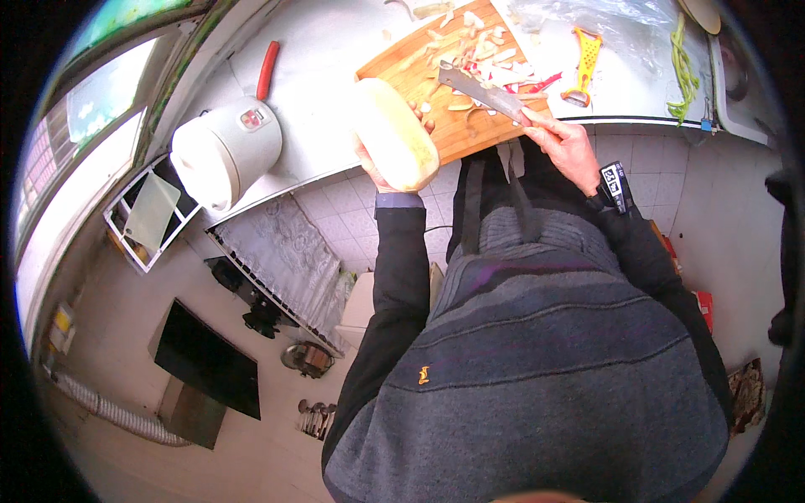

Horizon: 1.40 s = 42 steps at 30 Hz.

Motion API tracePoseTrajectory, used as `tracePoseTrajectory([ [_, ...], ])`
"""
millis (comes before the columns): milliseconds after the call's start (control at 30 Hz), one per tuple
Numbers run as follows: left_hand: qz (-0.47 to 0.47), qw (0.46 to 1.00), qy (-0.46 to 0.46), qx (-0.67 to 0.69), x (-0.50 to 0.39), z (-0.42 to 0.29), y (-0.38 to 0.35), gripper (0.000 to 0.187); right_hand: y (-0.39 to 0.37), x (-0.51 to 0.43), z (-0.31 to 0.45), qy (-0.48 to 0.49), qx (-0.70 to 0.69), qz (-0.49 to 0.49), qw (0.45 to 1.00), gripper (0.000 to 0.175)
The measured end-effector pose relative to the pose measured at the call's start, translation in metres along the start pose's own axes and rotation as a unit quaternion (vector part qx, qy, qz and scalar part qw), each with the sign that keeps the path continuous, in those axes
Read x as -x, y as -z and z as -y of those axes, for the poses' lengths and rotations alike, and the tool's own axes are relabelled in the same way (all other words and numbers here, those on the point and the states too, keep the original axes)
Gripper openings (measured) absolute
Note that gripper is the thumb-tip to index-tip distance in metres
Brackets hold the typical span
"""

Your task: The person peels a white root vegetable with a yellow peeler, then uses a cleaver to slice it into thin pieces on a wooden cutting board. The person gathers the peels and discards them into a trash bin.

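Note:
My left hand (375, 165) holds a large, pale, oblong peeled vegetable (395, 135) from below, at the near left edge of a wooden cutting board (484, 134). My right hand (563, 148) grips the handle of a kitchen knife (481, 93), whose broad blade lies over the board among the scraps. Pale and red peelings (487, 53) are scattered across the board. Blade and vegetable are apart. The left fingertips show at the vegetable's right side; the rest of that hand is partly hidden behind it.
A yellow peeler (585, 66) lies right of the board, with clear plastic film (619, 19) and green stalks (681, 72) beyond. A white rice cooker (226, 151) and a red-handled tool (268, 70) are at left. The counter's front edge (302, 182) runs before me.

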<state>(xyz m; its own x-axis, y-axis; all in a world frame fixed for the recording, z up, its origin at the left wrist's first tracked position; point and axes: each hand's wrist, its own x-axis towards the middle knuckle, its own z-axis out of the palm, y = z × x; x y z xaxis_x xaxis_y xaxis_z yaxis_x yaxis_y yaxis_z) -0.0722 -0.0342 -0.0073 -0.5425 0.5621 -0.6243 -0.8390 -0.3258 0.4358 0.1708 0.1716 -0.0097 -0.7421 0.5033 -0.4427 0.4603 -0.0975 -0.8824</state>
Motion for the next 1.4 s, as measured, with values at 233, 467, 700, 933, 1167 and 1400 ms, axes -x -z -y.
tracePoseTrajectory([
  [233,0.080,0.995,-0.040,-0.051,-0.006,-0.001,0.002,0.092,-0.008,0.008,0.014,0.049,0.007,0.002,0.999,0.042],
  [467,0.018,0.993,-0.111,-0.043,-0.009,0.011,0.009,0.082,-0.021,0.032,0.056,0.119,0.037,0.029,0.992,0.045],
  [700,-0.042,0.989,-0.133,-0.050,-0.018,0.031,-0.005,0.095,-0.025,0.035,0.065,0.159,0.138,0.042,0.977,0.046],
  [933,-0.085,0.984,-0.154,-0.036,-0.020,0.036,-0.032,0.097,-0.032,0.036,0.064,0.165,0.123,0.043,0.978,0.045],
  [1167,-0.054,0.988,-0.142,-0.026,-0.016,0.035,-0.041,0.099,-0.030,0.037,0.065,0.172,0.139,0.050,0.974,0.046],
  [1400,-0.076,0.990,-0.114,-0.035,-0.011,0.035,-0.027,0.097,-0.033,0.034,0.061,0.187,0.171,0.050,0.966,0.047],
])
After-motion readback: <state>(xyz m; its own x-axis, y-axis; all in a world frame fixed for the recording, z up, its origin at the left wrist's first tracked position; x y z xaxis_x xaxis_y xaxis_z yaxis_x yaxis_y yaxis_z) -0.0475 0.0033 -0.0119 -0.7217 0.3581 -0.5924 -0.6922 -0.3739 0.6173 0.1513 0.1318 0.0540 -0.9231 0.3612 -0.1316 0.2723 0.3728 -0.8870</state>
